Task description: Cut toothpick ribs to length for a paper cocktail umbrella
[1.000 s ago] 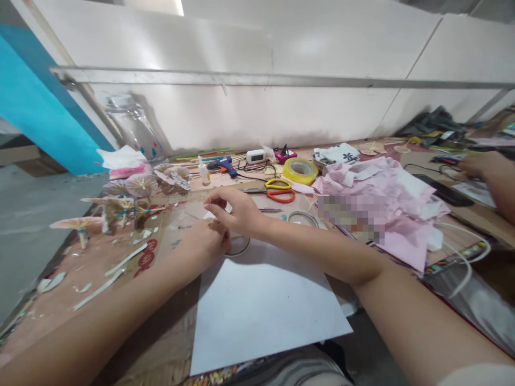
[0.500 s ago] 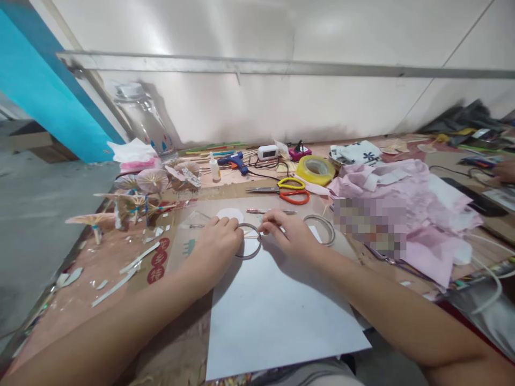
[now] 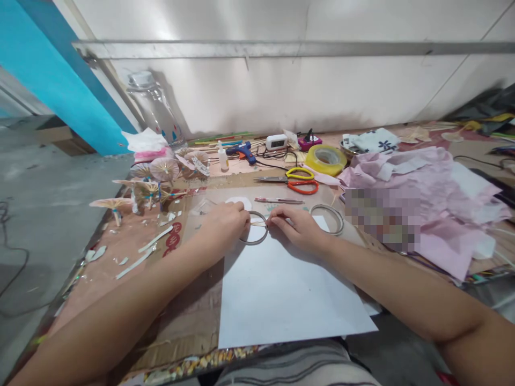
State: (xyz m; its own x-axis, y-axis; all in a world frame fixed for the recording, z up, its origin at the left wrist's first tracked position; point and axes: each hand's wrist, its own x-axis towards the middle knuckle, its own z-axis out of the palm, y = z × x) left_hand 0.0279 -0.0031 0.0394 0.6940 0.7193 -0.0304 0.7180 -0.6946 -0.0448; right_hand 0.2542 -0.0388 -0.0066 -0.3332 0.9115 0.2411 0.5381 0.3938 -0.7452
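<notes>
Toward the twelve o'clock end of the white paper point(image 3: 289, 295), my left hand point(image 3: 227, 225) curls closed on the nine o'clock side of the ring point(image 3: 254, 244). My right hand point(image 3: 300, 230) is nearly closed at its three o'clock edge; whether it grips, I cannot tell. Thin sticks point(image 3: 258, 224) cross the ring. Scissors point(image 3: 281, 179) lie at one o'clock.

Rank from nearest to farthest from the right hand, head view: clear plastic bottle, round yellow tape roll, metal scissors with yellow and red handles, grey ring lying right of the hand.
1. Grey ring: beside the right hand, toward its right.
2. Scissors: straight ahead of the hand.
3. Tape roll: ahead, right, behind the scissors.
4. Bottle: back left, farthest.
</notes>
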